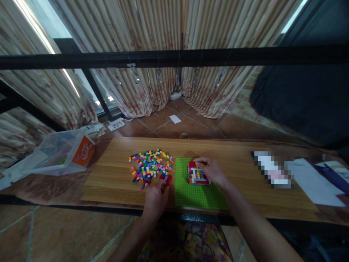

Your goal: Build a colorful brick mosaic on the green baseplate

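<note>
White lettering (84,150) on the orange label (82,156) of the bin (56,140) seems unreadably blurred.

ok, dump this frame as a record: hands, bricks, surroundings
left hand: holding a red brick
right hand: at the far edge of the brick build
brick build: on the green baseplate
loose bricks: spread on the wooden board, left of the green baseplate
translucent bin: left of the wooden board
</note>
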The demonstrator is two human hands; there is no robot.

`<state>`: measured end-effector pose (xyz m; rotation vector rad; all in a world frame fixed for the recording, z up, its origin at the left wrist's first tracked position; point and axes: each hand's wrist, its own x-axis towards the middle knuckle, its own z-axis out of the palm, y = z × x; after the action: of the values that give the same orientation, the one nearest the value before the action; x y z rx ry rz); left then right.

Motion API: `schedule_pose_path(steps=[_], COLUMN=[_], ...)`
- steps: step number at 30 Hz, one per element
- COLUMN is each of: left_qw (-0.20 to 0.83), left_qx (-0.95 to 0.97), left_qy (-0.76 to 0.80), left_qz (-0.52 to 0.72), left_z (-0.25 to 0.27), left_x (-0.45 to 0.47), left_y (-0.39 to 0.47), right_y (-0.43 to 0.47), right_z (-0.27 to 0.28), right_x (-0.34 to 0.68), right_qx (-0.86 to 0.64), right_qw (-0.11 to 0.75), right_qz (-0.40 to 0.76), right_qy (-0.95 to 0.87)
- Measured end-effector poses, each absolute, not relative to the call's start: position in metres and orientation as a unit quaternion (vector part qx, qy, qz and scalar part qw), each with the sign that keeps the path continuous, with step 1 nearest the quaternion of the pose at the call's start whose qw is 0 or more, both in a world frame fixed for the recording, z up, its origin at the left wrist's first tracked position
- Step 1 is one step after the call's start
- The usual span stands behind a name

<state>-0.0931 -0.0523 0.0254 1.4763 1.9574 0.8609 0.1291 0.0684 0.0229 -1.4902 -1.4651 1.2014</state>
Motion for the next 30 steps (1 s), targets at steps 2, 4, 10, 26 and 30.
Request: schedule_pose_path(steps=[2,4,10,26,30], left_qw=[0.257,0.252,0.238,0.173,0.176], left_qx=[0.555,0.565,0.579,0.618,0.621], left_qy=[0.731,0.729,0.721,0.705,0.690], left_qz=[0.301,0.293,0.297,0.304,0.327], left_z=[0.026,0.026,0.027,0.019,0.016], left_x=[-0.091,-0.091,-0.095,-0.128,-0.131], left_y=[-0.052,-0.052,-0.063,-0.082,-0.082], right_y=[0.067,0.064,0.045,-0.014,-0.009], right_z=[0.023,0.023,0.028,0.034,0.032], right_x=[0.129,0.129,0.133,0.019,0.009], right_qx=[-0.567,-0.558,-0.579,-0.512,-0.536], right_qw=[0.369,0.378,0.429,0.177,0.153], right_qz=[0.471,0.477,0.384,0.125,0.118], right_qy=[-0.566,-0.564,-0.577,-0.831,-0.822])
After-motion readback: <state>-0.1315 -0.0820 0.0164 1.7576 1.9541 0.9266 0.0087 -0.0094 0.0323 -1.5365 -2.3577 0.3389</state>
